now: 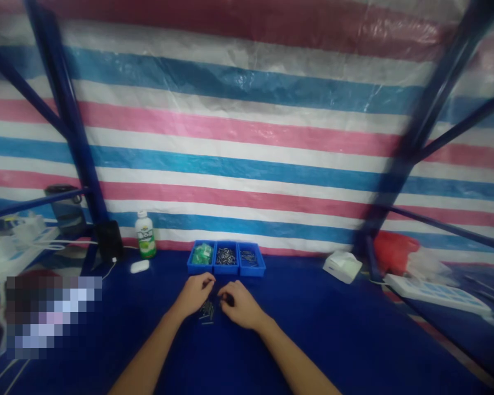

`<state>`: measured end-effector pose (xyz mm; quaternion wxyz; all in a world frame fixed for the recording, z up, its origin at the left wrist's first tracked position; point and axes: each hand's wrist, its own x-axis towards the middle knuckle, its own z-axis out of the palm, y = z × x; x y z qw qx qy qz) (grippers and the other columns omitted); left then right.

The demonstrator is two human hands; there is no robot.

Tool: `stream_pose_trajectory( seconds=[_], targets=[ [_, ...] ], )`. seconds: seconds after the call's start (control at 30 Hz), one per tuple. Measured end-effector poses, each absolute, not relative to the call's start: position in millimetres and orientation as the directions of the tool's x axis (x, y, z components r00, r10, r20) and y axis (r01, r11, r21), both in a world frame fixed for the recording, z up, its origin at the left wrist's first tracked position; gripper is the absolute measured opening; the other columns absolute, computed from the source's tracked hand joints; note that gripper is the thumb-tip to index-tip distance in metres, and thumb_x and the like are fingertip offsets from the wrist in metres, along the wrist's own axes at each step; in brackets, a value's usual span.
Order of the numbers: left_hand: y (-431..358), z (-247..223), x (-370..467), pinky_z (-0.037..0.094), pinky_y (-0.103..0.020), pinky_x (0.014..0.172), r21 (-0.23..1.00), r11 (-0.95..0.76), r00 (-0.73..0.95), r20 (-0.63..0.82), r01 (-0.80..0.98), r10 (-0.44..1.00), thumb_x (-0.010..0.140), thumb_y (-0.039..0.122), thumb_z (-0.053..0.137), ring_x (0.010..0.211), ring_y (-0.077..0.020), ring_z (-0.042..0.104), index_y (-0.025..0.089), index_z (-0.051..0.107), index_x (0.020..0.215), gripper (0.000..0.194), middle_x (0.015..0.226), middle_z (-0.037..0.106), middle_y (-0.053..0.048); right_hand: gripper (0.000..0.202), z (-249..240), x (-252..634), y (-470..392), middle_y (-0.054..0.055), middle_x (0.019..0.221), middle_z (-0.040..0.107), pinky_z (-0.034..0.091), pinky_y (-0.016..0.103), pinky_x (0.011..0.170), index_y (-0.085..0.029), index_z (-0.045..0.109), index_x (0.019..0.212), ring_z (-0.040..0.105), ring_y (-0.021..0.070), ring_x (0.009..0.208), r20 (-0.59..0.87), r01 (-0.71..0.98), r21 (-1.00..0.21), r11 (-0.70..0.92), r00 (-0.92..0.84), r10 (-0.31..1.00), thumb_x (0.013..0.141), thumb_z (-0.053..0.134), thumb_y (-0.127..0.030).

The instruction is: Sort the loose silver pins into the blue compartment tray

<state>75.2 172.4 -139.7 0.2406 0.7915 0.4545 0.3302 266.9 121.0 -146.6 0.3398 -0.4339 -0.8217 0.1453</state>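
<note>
My left hand (194, 294) is closed in a pinch just in front of the blue bins. Whatever sits between its fingertips is too small to make out. Facing it, my right hand (242, 305) has its thumb and fingers curled together, and their contents are also unclear. Between and below the hands lies a loose pile of small metal pins or screws (207, 311) on the dark blue tabletop (296, 334). Three joined blue bins stand behind: the left bin (200, 269) has green pieces, the middle bin (226, 269) short dark metal parts, the right bin (253, 271) thin metal pins.
At the back left are a white bottle (145, 236) with a green label, a small white rounded case (140, 266) and a black device (109, 242). A tissue pack (342, 266) lies right. Power strip (440, 296) and red bag (395, 252) are beyond the frame post (407, 137).
</note>
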Motion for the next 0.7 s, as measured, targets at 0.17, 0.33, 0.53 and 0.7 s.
stream_pose_trajectory(
  seconds=[0.17, 0.33, 0.53, 0.7],
  targets=[
    [173.4, -141.7, 74.5, 0.045, -0.024, 0.062, 0.681, -0.449, 0.347, 0.293, 0.578, 0.891, 0.087, 0.033, 0.048, 0.066, -0.0164, 0.066, 0.022, 0.067, 0.093, 0.023, 0.079, 0.072, -0.001, 0.029, -149.3, 271.4, 122.1, 0.003, 0.097, 0.060, 0.036, 0.032, 0.088, -0.024, 0.071, 0.099, 0.051, 0.0173, 0.090, 0.391, 0.660, -0.470, 0.587, -0.441, 0.808, 0.083, 0.053, -0.009],
    [176.4, -142.3, 76.6, 0.045, -0.023, 0.062, 0.663, -0.474, 0.363, 0.311, 0.580, 0.878, 0.087, 0.032, 0.047, 0.068, -0.0163, 0.066, 0.022, 0.068, 0.091, 0.023, 0.079, 0.073, -0.001, 0.025, -147.0, 274.1, 123.1, 0.004, 0.102, 0.058, 0.037, 0.031, 0.087, -0.023, 0.069, 0.102, 0.050, 0.0179, 0.093, 0.333, 0.672, -0.434, 0.600, -0.499, 0.800, 0.084, 0.055, -0.013],
    [170.1, -137.9, 77.2, 0.045, -0.024, 0.064, 0.670, -0.466, 0.363, 0.300, 0.579, 0.882, 0.088, 0.032, 0.048, 0.069, -0.0167, 0.065, 0.022, 0.069, 0.092, 0.023, 0.081, 0.073, -0.002, 0.012, -146.6, 273.4, 120.6, 0.004, 0.103, 0.057, 0.035, 0.036, 0.090, -0.023, 0.067, 0.096, 0.047, 0.0204, 0.099, 0.334, 0.673, -0.440, 0.594, -0.491, 0.805, 0.088, 0.059, -0.019],
    [167.8, -136.9, 77.0, 0.045, -0.025, 0.066, 0.670, -0.452, 0.354, 0.289, 0.590, 0.890, 0.088, 0.033, 0.049, 0.073, -0.0179, 0.065, 0.021, 0.070, 0.093, 0.025, 0.082, 0.073, -0.003, 0.009, -150.7, 272.3, 119.9, 0.003, 0.105, 0.058, 0.037, 0.036, 0.090, -0.023, 0.062, 0.092, 0.046, 0.0214, 0.103, 0.325, 0.670, -0.493, 0.555, -0.449, 0.832, 0.086, 0.061, -0.016]
  ],
)
